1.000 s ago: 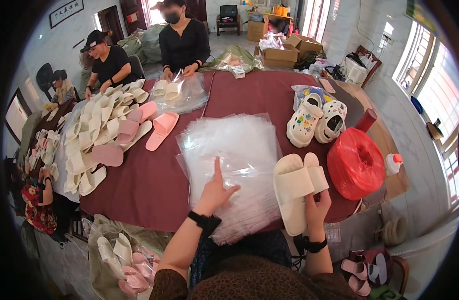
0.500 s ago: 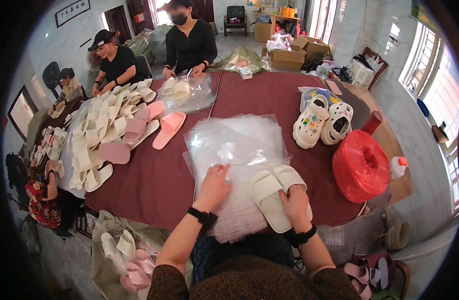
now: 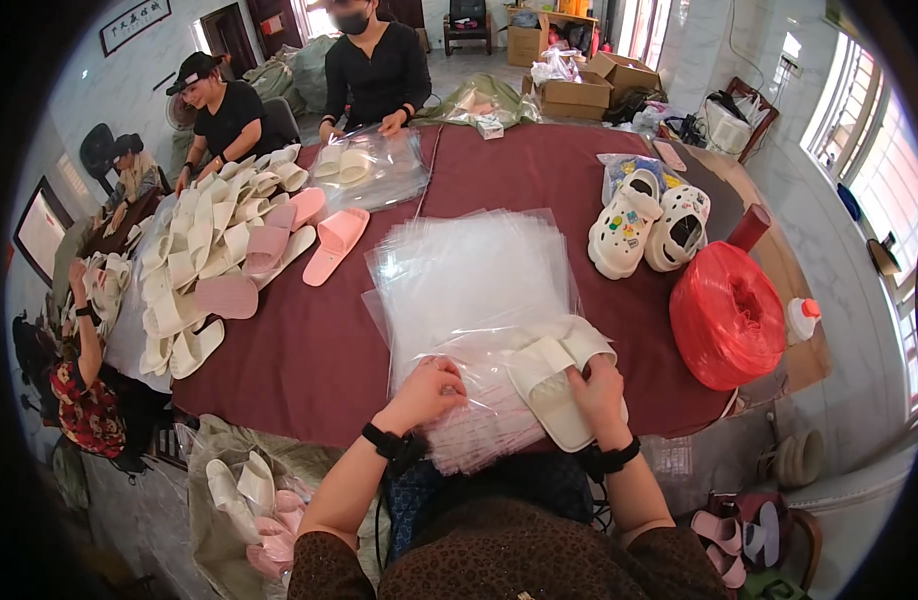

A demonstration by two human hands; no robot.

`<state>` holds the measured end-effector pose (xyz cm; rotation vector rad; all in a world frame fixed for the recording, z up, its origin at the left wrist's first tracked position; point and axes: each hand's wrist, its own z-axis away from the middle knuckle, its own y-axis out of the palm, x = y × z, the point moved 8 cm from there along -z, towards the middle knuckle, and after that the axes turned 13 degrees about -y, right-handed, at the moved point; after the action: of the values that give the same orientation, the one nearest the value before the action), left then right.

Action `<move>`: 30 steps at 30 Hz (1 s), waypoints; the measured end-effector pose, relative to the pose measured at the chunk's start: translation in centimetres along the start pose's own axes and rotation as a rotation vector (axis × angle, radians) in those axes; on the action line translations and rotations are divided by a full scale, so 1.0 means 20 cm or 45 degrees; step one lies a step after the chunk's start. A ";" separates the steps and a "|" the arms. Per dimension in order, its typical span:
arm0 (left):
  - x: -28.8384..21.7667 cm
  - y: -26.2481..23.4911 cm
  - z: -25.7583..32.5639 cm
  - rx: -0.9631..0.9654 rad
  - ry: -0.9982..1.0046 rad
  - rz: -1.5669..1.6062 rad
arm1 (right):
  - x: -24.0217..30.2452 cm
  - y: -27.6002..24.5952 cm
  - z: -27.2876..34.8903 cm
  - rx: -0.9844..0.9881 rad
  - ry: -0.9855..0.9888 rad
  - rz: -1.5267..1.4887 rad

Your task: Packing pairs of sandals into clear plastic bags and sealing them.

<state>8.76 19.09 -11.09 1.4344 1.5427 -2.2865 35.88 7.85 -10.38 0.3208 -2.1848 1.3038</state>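
I see one view: head-worn fisheye, facing down and forward, left hand (image 3: 427, 392) and right hand (image 3: 597, 395) near, table (image 3: 519, 165) mid-view, boxes (image 3: 575, 96) far off.

Both forearms, left (image 3: 344, 490) and right (image 3: 636, 492), slant inward ahead of the torso (image 3: 489, 555). Forward and left of the torso, the left grip (image 3: 426, 390) curls its fingers rightward; forward and right of it, the right grip (image 3: 599, 398) is closed, fingers bent, pointing away.
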 end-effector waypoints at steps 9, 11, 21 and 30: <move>0.02 -0.08 -0.04 -0.160 -0.185 0.307 | -0.01 -0.12 -0.05 -0.124 0.042 -0.104; -0.03 -0.13 -0.06 -0.309 -0.113 0.031 | 0.00 -0.13 -0.06 -0.136 0.013 -0.098; 0.13 -0.18 -0.13 -0.455 -0.664 0.329 | 0.30 -0.09 -0.12 -0.049 -0.310 -0.052; 0.09 -0.03 0.02 -0.122 -0.302 0.198 | 0.53 0.16 -0.46 0.063 -0.655 0.086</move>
<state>7.22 19.94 -11.96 1.1671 1.3990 -2.1693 28.96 18.21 -3.25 0.6696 -2.6021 1.4331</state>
